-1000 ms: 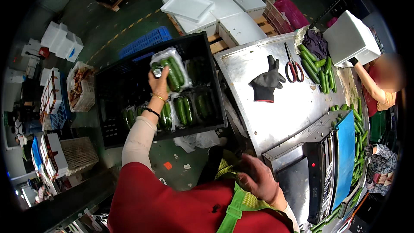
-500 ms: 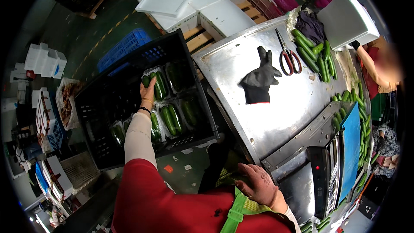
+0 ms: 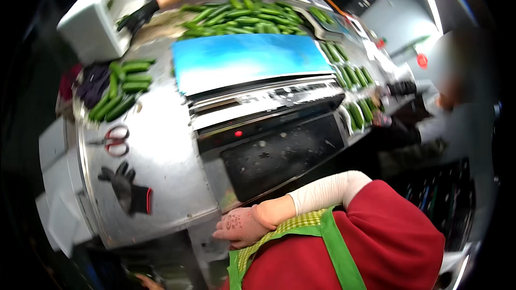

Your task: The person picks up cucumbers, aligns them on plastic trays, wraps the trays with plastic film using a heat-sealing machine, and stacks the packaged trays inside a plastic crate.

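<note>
My right hand point(image 3: 244, 226) wears a pinkish glove and rests near my apron, in front of the steel table's near edge. Its fingers are loosely stretched to the left, with nothing seen in them. Just beyond it stands a metal machine with a dark flat plate point(image 3: 282, 153), a red light and a blue sheet point(image 3: 250, 59) on top. Only a small, blurred part of my left hand point(image 3: 148, 282) shows at the lower edge, over a dark area; its fingers and anything they hold are hidden.
On the steel table point(image 3: 166, 177) lie a black glove point(image 3: 126, 188), scissors point(image 3: 115, 140) and loose cucumbers point(image 3: 121, 88). A cucumber heap point(image 3: 247, 19) lies behind the machine. One co-worker's black-gloved hand point(image 3: 138, 17) is at a white foam box point(image 3: 99, 19); another works by cucumber trays point(image 3: 352, 75).
My view has swung right, from the black crate to the machine. My left hand, earlier on a cucumber pack in the crate, now barely shows. The right hand stays near my apron.
</note>
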The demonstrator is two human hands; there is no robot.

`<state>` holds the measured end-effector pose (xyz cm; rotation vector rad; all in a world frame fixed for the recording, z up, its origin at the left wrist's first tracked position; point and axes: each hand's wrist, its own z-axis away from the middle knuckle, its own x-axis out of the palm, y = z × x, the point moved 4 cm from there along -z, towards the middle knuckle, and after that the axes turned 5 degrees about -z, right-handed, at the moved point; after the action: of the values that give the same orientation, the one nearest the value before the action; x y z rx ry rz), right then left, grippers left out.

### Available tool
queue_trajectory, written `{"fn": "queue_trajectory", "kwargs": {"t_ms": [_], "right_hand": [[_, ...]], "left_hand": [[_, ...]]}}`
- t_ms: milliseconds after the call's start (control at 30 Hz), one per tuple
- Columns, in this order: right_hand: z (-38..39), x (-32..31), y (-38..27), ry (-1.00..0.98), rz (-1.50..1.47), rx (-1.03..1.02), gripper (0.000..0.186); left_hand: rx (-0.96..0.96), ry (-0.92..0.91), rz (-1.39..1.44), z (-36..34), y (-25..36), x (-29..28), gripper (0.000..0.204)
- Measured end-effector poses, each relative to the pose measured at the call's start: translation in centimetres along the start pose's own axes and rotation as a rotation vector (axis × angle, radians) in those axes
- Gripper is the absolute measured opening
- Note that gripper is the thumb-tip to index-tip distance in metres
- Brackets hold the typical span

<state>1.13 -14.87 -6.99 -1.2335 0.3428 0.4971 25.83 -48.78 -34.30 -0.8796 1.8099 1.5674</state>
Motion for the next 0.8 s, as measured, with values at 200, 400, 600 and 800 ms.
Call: {"fn": "queue_trajectory", "kwargs": {"t_ms": [200, 400, 600, 800], "right_hand": [[6.8, -3.9, -0.4, 0.123, -0.333, -0.036, 0.036], [23.5, -6.8, 3.1, 0.847, -0.757, 0.076, 0.029], [45.4, -2.4, 12.7, 1.692, -0.127, 0.604, 0.023], [60.1, 4.7, 23.3, 2.172, -0.861, 0.702, 0.034]], "left_hand": [[0.106, -0.011, -0.022, 2.5, 6.8, -2.7, 0.066], [0.261, 0.046, 0.048, 5.6, 16.6, -5.8, 0.051], [0.510, 0.036, 0.268, 13.2, 32.2, -10.5, 0.037], [0.807, -0.569, 0.671, 32.4, 52.5, -11.5, 0.025]]}}
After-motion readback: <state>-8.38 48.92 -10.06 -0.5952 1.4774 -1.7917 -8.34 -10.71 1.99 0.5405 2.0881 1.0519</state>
